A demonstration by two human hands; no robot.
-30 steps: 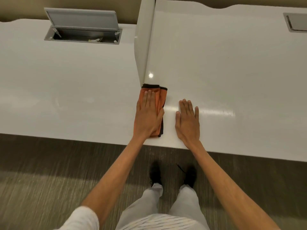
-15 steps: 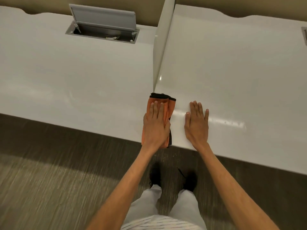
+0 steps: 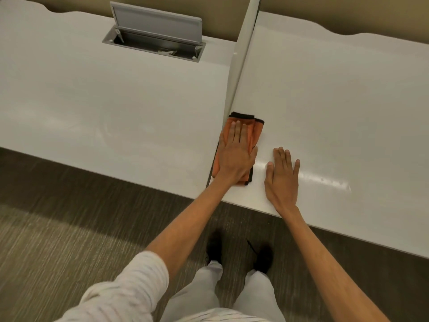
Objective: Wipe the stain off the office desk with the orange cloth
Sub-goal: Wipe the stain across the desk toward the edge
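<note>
The orange cloth (image 3: 258,129), folded and edged in black, lies on the white office desk (image 3: 336,108) just in front of the end of the upright divider. My left hand (image 3: 236,156) lies flat on the cloth, palm down, and presses it onto the desk; most of the cloth is hidden under it. To its right, my right hand (image 3: 282,177) rests flat on the bare desktop near the front edge, fingers slightly apart, holding nothing. I can make out no distinct stain; the desk under the cloth is hidden.
A white divider panel (image 3: 241,61) stands between this desk and the left-hand desk (image 3: 104,101), which has an open grey cable hatch (image 3: 153,36) at the back. Carpeted floor and my black shoes (image 3: 214,248) lie below the desk's front edge.
The view has swung left, so desk and hands sit further right in frame. The cloth under my left hand slid towards the front edge, then back a little. My right hand stayed flat.
</note>
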